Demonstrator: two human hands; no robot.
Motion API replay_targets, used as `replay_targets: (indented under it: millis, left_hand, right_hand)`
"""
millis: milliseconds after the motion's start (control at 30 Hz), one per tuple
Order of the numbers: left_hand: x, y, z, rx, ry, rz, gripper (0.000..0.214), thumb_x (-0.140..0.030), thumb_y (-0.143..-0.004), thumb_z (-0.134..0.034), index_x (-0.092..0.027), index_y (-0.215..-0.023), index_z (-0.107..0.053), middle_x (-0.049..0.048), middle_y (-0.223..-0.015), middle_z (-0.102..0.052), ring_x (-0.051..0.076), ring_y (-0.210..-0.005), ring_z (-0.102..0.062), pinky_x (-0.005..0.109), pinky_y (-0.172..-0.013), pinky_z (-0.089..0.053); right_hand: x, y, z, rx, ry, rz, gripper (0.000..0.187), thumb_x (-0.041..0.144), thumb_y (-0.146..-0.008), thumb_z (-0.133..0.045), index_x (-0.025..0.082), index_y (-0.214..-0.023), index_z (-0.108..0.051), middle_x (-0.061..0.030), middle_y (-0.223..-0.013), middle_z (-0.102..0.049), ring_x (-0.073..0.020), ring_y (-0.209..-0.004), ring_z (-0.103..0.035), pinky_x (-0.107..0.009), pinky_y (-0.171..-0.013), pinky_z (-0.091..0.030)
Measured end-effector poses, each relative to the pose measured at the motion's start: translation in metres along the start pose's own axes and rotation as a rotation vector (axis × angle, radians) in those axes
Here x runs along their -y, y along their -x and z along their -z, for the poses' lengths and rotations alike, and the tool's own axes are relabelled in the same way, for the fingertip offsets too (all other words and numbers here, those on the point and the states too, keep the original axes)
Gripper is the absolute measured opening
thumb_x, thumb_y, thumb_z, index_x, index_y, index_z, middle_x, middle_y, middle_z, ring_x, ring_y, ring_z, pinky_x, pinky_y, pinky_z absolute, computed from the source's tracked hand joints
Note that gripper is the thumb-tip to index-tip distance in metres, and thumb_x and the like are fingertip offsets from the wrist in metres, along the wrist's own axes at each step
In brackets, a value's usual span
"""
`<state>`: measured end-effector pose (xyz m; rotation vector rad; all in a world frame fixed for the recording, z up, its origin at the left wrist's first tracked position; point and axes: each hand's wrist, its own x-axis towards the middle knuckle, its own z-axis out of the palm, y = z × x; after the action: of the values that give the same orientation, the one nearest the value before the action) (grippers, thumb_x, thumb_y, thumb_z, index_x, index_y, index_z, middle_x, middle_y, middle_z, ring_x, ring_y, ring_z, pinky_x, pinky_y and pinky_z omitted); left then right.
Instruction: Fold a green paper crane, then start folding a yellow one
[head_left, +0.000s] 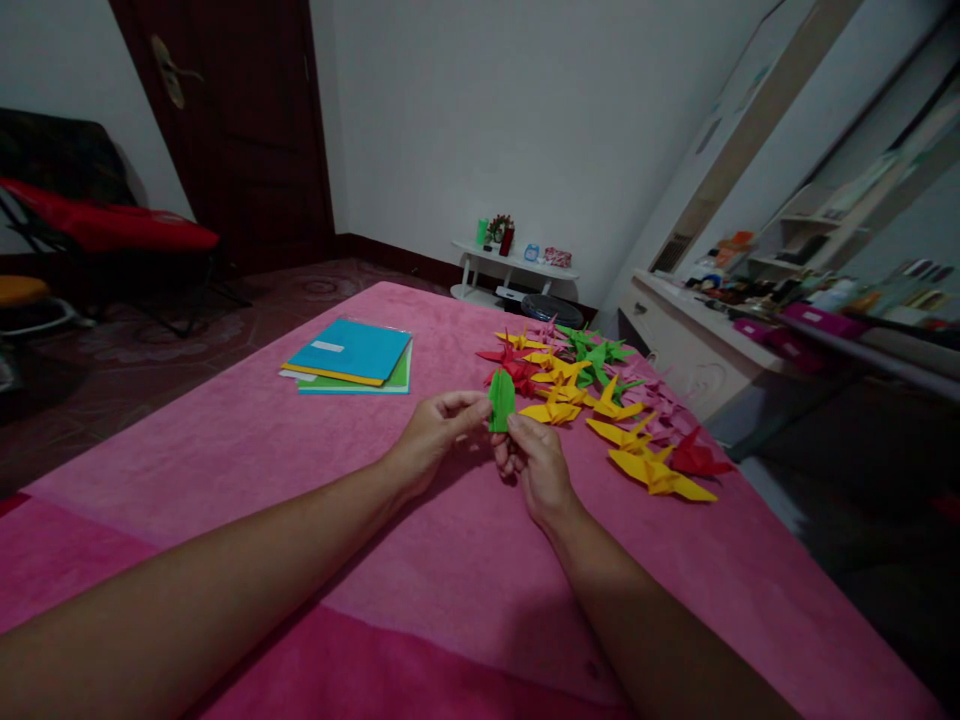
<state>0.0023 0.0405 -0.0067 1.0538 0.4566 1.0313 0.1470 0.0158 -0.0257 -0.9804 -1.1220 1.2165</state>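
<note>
A small piece of folded green paper point(501, 402), upright with a pointed top, is held between my two hands above the pink cloth. My left hand point(435, 432) pinches its left edge between thumb and fingers. On the lower right edge, the thumb of my right hand point(541, 462) presses against it, with the other fingers curled below. Just beyond my right hand lie several folded paper cranes: yellow cranes point(660, 470), red cranes point(517, 372), green cranes point(596, 355) and pink ones point(660, 405).
A stack of coloured paper point(352, 350), blue on top, lies at the left on the pink cloth point(300, 450). Past the far edge stands a low white shelf point(517, 262) with small items. A cluttered dresser point(697, 340) is at right, a red chair point(142, 228) at left.
</note>
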Motion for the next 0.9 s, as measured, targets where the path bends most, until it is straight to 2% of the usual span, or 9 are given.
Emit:
replay_targets:
  millis: [67,167,367,500,600,767,900]
  left_hand:
    - [-0.0004,0.0019,-0.0016,0.045,-0.025,-0.005,0.032,-0.042,-0.075,-0.071,-0.012,-0.087,-0.068,0.0058,-0.069,-0.067,0.014,-0.058,-0.063,0.023,-0.057,-0.046]
    - [-0.0005,0.0031,-0.0014,0.040,-0.054,-0.023,0.028,-0.038,-0.079,-0.067,-0.011,-0.088,-0.069,0.0063,-0.068,-0.067,0.013,-0.058,-0.062,0.021,-0.054,-0.042]
    - [0.0003,0.0032,0.0003,0.054,-0.056,-0.012,0.031,-0.041,-0.081,-0.064,-0.011,-0.084,-0.070,0.0072,-0.066,-0.066,0.014,-0.058,-0.060,0.026,-0.058,-0.046]
    - [0.0012,0.0017,0.0020,-0.066,-0.105,-0.053,0.028,-0.038,-0.075,-0.071,-0.011,-0.082,-0.071,0.0047,-0.066,-0.066,0.010,-0.053,-0.056,0.021,-0.051,-0.041]
    - [0.0026,-0.0001,0.0045,-0.150,-0.184,-0.065,0.030,-0.033,-0.069,-0.076,-0.012,-0.089,-0.069,0.0027,-0.067,-0.067,0.008,-0.048,-0.055,0.019,-0.047,-0.040]
    - [0.0049,-0.0021,0.0058,-0.147,-0.212,-0.124,0.037,-0.030,-0.066,-0.078,-0.017,-0.094,-0.057,0.0002,-0.072,-0.067,0.012,-0.052,-0.061,0.022,-0.048,-0.048]
    - [0.0040,-0.0022,0.0038,-0.186,-0.280,-0.210,0.032,-0.024,-0.066,-0.077,-0.018,-0.084,-0.052,-0.0035,-0.067,-0.062,0.010,-0.054,-0.061,0.020,-0.053,-0.048]
  right_hand:
    - [0.0002,-0.0006,0.0012,0.027,-0.013,-0.001,0.036,0.048,-0.081,-0.058,0.015,-0.068,-0.061,0.0028,-0.048,-0.054,-0.0059,-0.037,-0.041,-0.017,-0.036,-0.027]
    - [0.0006,-0.0018,0.0018,0.047,0.003,0.000,0.038,0.050,-0.081,-0.058,0.014,-0.071,-0.062,0.0024,-0.050,-0.055,-0.0055,-0.036,-0.041,-0.017,-0.036,-0.026]
    - [0.0032,-0.0029,0.0007,0.053,0.057,0.018,0.040,0.054,-0.082,-0.055,0.015,-0.074,-0.061,0.0010,-0.057,-0.059,-0.0055,-0.038,-0.043,-0.018,-0.036,-0.025]
    - [0.0051,-0.0013,-0.0013,0.014,0.121,0.082,0.035,0.050,-0.083,-0.057,0.016,-0.074,-0.059,0.0048,-0.050,-0.053,-0.0052,-0.037,-0.038,-0.017,-0.037,-0.024]
    - [0.0062,-0.0004,-0.0023,-0.050,0.169,0.125,0.028,0.045,-0.081,-0.062,0.017,-0.080,-0.060,0.0084,-0.044,-0.046,-0.0053,-0.036,-0.035,-0.017,-0.037,-0.023]
    - [0.0071,-0.0007,-0.0023,-0.122,0.167,0.180,0.026,0.039,-0.078,-0.068,0.016,-0.089,-0.061,0.0086,-0.048,-0.048,-0.0052,-0.037,-0.037,-0.017,-0.036,-0.026]
    - [0.0069,-0.0014,-0.0030,-0.133,0.158,0.187,0.025,0.037,-0.077,-0.068,0.017,-0.088,-0.058,0.0074,-0.054,-0.054,-0.0052,-0.037,-0.041,-0.017,-0.035,-0.029]
